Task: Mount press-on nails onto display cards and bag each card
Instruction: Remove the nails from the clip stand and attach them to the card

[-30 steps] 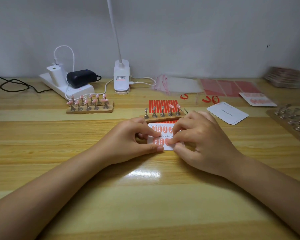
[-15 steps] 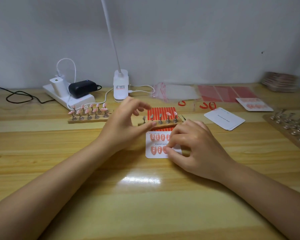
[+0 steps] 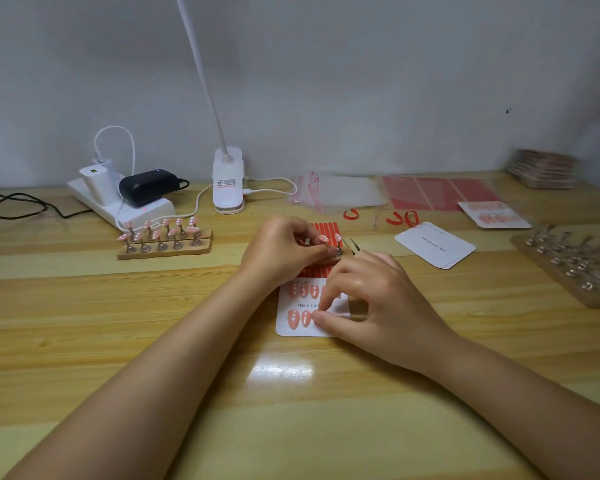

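A white display card lies on the desk with several pink press-on nails stuck on it in two rows. My right hand rests on the card's right half, thumb and forefinger curled onto it. Tweezers run through this hand, their tips poking out beyond it. My left hand reaches past the card to a small wooden holder and pinches a metal nail stand topped with a pink nail. A second stand remains next to it. Part of the card is hidden by my right hand.
A second holder with several pink nails stands to the left. Red adhesive strips, blank cards, clear bags, red sheets, a filled card, a board of empty stands, a lamp base and a power strip surround the work spot.
My left hand left the card, moved up to the small holder and took hold of a nail stand. My right hand stayed on the card. The view shifted down.
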Demonstrator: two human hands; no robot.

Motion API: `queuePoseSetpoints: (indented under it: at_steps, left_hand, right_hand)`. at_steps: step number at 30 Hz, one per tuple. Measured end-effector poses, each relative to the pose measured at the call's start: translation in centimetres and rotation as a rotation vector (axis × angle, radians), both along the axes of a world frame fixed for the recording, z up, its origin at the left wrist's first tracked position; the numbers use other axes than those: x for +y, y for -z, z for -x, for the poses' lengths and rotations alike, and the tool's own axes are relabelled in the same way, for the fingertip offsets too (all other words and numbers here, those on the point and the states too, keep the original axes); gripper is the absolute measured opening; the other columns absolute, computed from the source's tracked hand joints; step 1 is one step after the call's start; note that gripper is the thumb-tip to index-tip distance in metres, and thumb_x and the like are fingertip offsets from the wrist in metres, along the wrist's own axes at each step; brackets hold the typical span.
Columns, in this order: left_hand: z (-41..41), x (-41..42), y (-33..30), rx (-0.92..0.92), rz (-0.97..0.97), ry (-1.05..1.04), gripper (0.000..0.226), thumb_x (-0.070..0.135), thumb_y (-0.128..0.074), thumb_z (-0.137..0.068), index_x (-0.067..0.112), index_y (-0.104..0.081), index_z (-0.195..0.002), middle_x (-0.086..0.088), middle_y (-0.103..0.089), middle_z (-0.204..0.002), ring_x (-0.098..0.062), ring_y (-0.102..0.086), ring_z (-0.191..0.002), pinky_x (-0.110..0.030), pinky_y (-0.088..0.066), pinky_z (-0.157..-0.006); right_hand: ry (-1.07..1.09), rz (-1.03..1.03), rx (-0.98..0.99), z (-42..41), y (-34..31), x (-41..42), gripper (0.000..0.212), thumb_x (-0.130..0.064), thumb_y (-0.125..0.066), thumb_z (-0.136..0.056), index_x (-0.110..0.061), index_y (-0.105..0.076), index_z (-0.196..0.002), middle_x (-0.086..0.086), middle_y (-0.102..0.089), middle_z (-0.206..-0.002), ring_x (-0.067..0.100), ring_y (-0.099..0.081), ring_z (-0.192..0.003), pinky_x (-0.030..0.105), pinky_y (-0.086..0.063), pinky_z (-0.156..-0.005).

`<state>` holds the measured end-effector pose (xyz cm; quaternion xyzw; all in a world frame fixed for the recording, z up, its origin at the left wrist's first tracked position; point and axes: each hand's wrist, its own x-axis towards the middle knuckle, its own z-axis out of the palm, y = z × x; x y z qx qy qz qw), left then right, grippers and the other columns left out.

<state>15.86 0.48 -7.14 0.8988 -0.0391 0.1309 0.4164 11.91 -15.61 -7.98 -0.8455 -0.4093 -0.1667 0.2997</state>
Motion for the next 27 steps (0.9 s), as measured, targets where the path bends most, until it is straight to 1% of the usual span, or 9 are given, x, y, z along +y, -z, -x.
queuePoseSetpoints:
  at_steps: [3,6,9,12,14,16,18,23,27]
  left_hand:
    - [-0.1,0.1,0.0,0.007,0.042,0.014,0.025,0.026,-0.08,-0.07,0.027,-0.059,-0.056,0.014,-0.048,-0.046,0.004,-0.043,-0.042,-0.011,-0.03,-0.043]
    - [-0.1,0.3,0.1,0.019,0.084,0.036,0.019,0.021,-0.079,-0.071,0.023,-0.064,-0.06,0.014,-0.049,-0.045,0.003,-0.042,-0.041,-0.01,-0.032,-0.044]
    - [0.0,0.3,0.0,0.037,0.081,0.041,0.008,0.02,-0.077,-0.073,0.015,-0.071,-0.072,0.012,-0.054,-0.054,0.004,-0.046,-0.044,-0.009,-0.035,-0.045]
    - [0.1,0.3,0.0,0.035,0.082,0.055,0.012,0.022,-0.077,-0.073,0.011,-0.072,-0.076,0.011,-0.055,-0.054,0.004,-0.047,-0.043,-0.008,-0.032,-0.043]
    - [0.2,0.3,0.0,0.03,0.086,0.06,0.012,0.022,-0.077,-0.073,0.012,-0.071,-0.074,0.012,-0.053,-0.052,0.006,-0.046,-0.041,-0.007,-0.03,-0.042]
    - [0.2,0.4,0.0,0.017,0.083,0.061,0.011,0.022,-0.077,-0.074,0.015,-0.069,-0.07,0.014,-0.051,-0.05,0.007,-0.046,-0.041,-0.007,-0.029,-0.042]
    - [0.3,0.4,0.0,0.006,0.06,0.064,0.01,0.021,-0.076,-0.075,0.014,-0.07,-0.07,0.013,-0.053,-0.053,0.007,-0.048,-0.044,-0.007,-0.031,-0.044]
    - [0.3,0.5,0.1,0.0,0.056,0.081,0.01,0.023,-0.075,-0.076,0.014,-0.072,-0.074,0.008,-0.057,-0.057,0.006,-0.048,-0.047,-0.008,-0.033,-0.045]
    - [0.2,0.5,0.1,0.001,0.081,0.085,0.01,0.023,-0.076,-0.074,0.014,-0.072,-0.072,0.009,-0.054,-0.053,0.004,-0.046,-0.044,-0.009,-0.031,-0.044]
  right_hand:
    - [0.02,-0.063,0.027,0.0,-0.1,0.1,0.011,-0.03,-0.068,-0.074,-0.02,-0.064,-0.07,-0.012,-0.058,-0.075,0.007,-0.052,-0.077,0.023,-0.032,-0.083]
    - [0.054,-0.207,0.08,-0.2,-0.5,0.2,0.01,-0.029,-0.063,-0.078,-0.026,-0.059,-0.07,-0.015,-0.055,-0.071,0.003,-0.049,-0.073,0.031,-0.04,-0.079]
    - [0.115,-0.288,0.088,-1.0,-1.2,0.0,0.009,-0.025,-0.062,-0.081,-0.021,-0.069,-0.078,-0.017,-0.057,-0.073,0.003,-0.052,-0.072,0.036,-0.045,-0.077]
    - [0.183,-0.24,0.069,-2.3,-1.6,-0.1,0.008,-0.02,-0.067,-0.083,-0.021,-0.073,-0.088,-0.009,-0.061,-0.08,0.01,-0.055,-0.081,0.041,-0.044,-0.082]
    - [0.237,-0.158,0.042,-3.3,-1.9,0.1,0.014,-0.024,-0.068,-0.082,-0.021,-0.073,-0.095,-0.005,-0.063,-0.087,0.015,-0.056,-0.09,0.034,-0.037,-0.087]
    - [0.273,-0.056,-0.004,-4.2,-2.1,0.4,0.021,-0.032,-0.068,-0.082,-0.023,-0.072,-0.1,-0.005,-0.061,-0.093,0.014,-0.053,-0.096,0.023,-0.024,-0.081]
    - [0.275,0.026,-0.03,-4.8,-2.4,0.8,0.026,-0.038,-0.066,-0.081,-0.024,-0.071,-0.102,-0.008,-0.059,-0.094,0.012,-0.05,-0.097,0.02,-0.017,-0.076]
    - [0.224,0.112,-0.067,-5.3,-2.6,1.2,0.021,-0.037,-0.064,-0.083,-0.024,-0.073,-0.097,-0.008,-0.058,-0.091,0.011,-0.048,-0.094,0.025,-0.023,-0.085]
    - [0.185,0.101,-0.046,-5.8,-3.2,1.1,0.016,-0.031,-0.064,-0.084,-0.02,-0.075,-0.091,-0.012,-0.052,-0.083,0.006,-0.042,-0.088,0.023,-0.022,-0.083]
